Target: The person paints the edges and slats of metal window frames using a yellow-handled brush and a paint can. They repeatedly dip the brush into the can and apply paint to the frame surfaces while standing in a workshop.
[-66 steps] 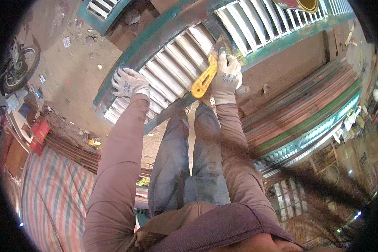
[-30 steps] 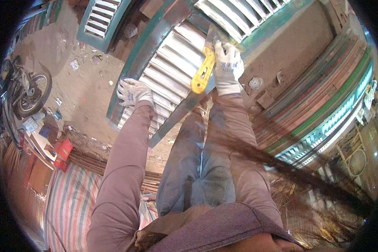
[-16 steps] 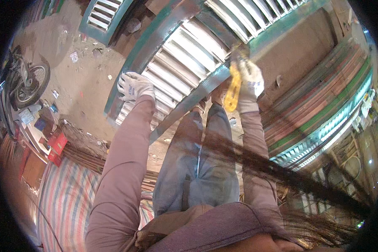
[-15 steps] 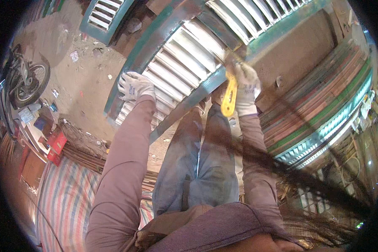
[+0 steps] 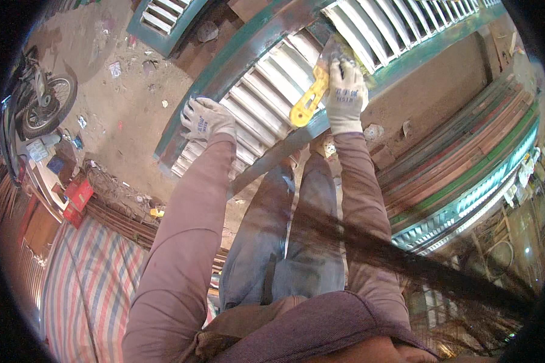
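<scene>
Seen from above, a person in dusty pink-brown sleeves and worn blue jeans (image 5: pixel 309 260) leans over a long louvered panel (image 5: pixel 254 100). It slants from the near left to the far right: a flat green frame, scuffed to bare brown and grey in patches, around rows of thin, straight, whitish slats with dark gaps between them. A blotchy brown crossbar (image 5: pixel 319 30) parts the slats into two sections.

The right hand (image 5: pixel 346 91), in a pale knit glove with blue print, is closed around a scraper (image 5: pixel 309 100). Its smooth yellow handle, pierced by long slots, sticks out toward the near left; its dull blade points away, over the panel near the crossbar.

The left hand (image 5: pixel 207 118), gloved alike, rests on the frame at the panel's near left end, fingers apart and bent; how firmly it presses, I cannot tell.

Around them lie gritty brown earth (image 5: pixel 133 103) with scraps, a spoked motorbike wheel (image 5: pixel 47 106) at the left, a red-blue-white striped sheet (image 5: pixel 97 278) at the near left, and long reddish and green boards (image 5: pixel 460 154) stacked at the right.
</scene>
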`<move>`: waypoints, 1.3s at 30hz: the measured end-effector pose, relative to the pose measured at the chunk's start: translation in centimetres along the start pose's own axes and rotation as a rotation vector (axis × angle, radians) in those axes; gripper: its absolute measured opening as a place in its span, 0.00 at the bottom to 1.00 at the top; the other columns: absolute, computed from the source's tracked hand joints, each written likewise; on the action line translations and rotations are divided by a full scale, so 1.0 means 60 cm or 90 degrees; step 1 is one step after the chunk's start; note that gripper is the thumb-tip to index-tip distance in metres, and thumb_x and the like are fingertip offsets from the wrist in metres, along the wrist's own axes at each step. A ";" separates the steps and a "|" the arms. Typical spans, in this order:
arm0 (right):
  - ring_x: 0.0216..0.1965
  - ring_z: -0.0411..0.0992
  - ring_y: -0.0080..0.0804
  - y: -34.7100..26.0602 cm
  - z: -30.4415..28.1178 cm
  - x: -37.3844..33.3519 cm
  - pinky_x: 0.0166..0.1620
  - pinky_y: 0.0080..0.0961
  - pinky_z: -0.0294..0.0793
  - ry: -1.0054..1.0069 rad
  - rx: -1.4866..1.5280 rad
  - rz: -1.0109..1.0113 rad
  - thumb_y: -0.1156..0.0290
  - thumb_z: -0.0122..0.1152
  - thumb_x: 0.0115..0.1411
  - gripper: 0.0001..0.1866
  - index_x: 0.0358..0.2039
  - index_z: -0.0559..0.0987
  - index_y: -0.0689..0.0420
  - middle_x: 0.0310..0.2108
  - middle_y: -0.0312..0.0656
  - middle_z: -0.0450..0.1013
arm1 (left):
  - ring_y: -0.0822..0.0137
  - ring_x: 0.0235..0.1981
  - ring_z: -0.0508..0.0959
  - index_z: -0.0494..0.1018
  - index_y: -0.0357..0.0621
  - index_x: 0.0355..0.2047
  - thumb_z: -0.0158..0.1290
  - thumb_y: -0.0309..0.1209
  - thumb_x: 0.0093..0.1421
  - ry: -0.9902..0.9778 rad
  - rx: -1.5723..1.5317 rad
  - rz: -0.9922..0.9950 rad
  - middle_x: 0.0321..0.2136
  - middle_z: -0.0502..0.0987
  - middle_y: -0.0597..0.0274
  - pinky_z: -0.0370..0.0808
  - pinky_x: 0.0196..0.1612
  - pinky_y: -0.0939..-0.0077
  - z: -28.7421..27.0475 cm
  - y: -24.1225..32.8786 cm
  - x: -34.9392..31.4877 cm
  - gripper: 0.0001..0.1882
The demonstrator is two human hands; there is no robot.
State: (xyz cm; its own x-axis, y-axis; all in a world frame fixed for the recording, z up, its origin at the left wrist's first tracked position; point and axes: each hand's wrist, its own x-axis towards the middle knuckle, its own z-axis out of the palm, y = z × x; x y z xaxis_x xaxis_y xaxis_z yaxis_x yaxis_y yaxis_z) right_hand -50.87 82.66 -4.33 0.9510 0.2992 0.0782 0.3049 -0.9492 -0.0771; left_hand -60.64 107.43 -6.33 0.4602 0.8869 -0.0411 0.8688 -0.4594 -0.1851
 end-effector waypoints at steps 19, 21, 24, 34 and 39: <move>0.48 0.73 0.41 0.039 -0.011 -0.017 0.48 0.34 0.74 0.038 0.015 0.086 0.70 0.60 0.53 0.21 0.50 0.77 0.51 0.47 0.42 0.74 | 0.56 0.59 0.65 0.70 0.50 0.51 0.37 0.40 0.66 -0.009 -0.008 -0.001 0.54 0.71 0.60 0.56 0.59 0.35 0.002 -0.002 -0.001 0.19; 0.47 0.74 0.41 0.037 -0.012 -0.008 0.47 0.35 0.74 0.021 0.034 0.068 0.69 0.61 0.53 0.21 0.49 0.77 0.50 0.47 0.42 0.74 | 0.56 0.59 0.65 0.70 0.50 0.51 0.38 0.40 0.66 0.001 -0.025 0.007 0.53 0.72 0.60 0.56 0.58 0.35 0.006 -0.002 -0.001 0.19; 0.46 0.74 0.41 0.035 -0.023 -0.008 0.47 0.36 0.75 -0.009 0.071 0.036 0.68 0.61 0.53 0.20 0.48 0.78 0.50 0.46 0.43 0.75 | 0.57 0.60 0.65 0.72 0.53 0.48 0.40 0.39 0.64 0.026 -0.031 0.012 0.53 0.71 0.63 0.55 0.58 0.33 0.005 -0.007 -0.003 0.16; 0.47 0.74 0.41 0.027 -0.014 0.036 0.47 0.34 0.75 0.045 0.130 0.080 0.71 0.58 0.55 0.20 0.50 0.77 0.51 0.47 0.43 0.74 | 0.58 0.59 0.66 0.72 0.52 0.50 0.39 0.40 0.66 0.026 -0.001 0.009 0.53 0.72 0.62 0.58 0.57 0.36 0.006 -0.001 -0.001 0.18; 0.48 0.74 0.41 0.008 -0.021 0.014 0.49 0.34 0.74 -0.051 0.076 0.007 0.70 0.59 0.53 0.19 0.48 0.78 0.52 0.48 0.44 0.74 | 0.59 0.59 0.66 0.73 0.51 0.48 0.38 0.41 0.66 0.001 -0.002 0.004 0.54 0.72 0.64 0.59 0.57 0.38 -0.001 -0.001 0.001 0.18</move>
State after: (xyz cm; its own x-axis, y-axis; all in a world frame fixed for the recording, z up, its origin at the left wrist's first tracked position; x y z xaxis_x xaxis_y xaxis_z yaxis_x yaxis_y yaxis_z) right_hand -49.98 82.31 -3.06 0.9538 0.3005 -0.0022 0.2943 -0.9354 -0.1962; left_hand -60.70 107.50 -6.27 0.4653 0.8842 -0.0408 0.8667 -0.4645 -0.1819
